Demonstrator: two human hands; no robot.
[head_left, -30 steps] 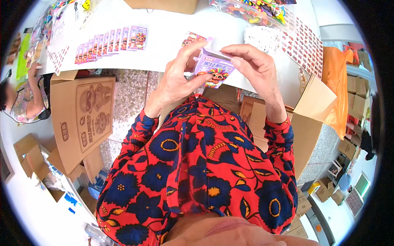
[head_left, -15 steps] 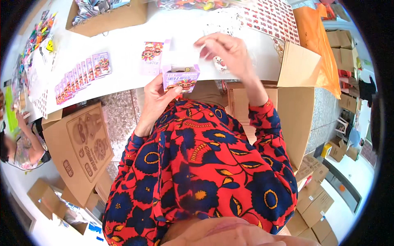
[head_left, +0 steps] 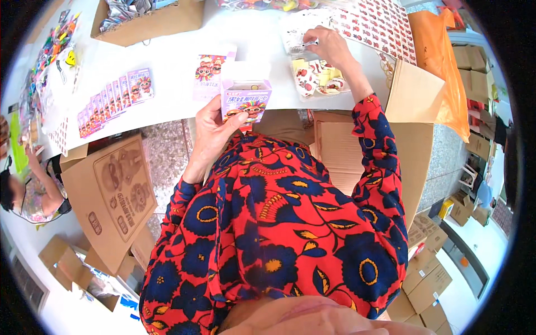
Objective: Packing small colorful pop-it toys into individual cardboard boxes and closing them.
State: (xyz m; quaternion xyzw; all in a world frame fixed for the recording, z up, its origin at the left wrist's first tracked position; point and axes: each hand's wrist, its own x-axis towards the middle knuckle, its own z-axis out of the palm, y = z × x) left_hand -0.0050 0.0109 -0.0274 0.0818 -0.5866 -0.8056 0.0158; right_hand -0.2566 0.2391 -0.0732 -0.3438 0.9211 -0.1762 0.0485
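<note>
My left hand [head_left: 211,133] grips a small purple printed carton [head_left: 244,101] at the table's near edge, thumb across its front. The carton stands upright with its top flap raised, and a small round yellowish thing shows inside. Farther right, my right hand [head_left: 330,48] has its fingertips pinched at a pile of small white pieces with black marks [head_left: 293,28]; what lies between the fingers is too small to make out. Just nearer than that hand is a heap of yellow and white pieces with red prints [head_left: 316,81]. Behind the held carton lies another purple carton [head_left: 209,75].
An overlapping row of purple cartons [head_left: 114,103] lies on the left. A brown box of silvery packets [head_left: 148,27] stands at the back. Sheets of red-printed stickers [head_left: 379,28], an orange bag [head_left: 430,56] and an open cardboard box [head_left: 413,92] are on the right. Another person [head_left: 39,190] sits far left.
My right hand has moved away from the carton, right and farther back to the white pieces, uncovering the yellow and white heap. My left hand keeps the carton in nearly the same place.
</note>
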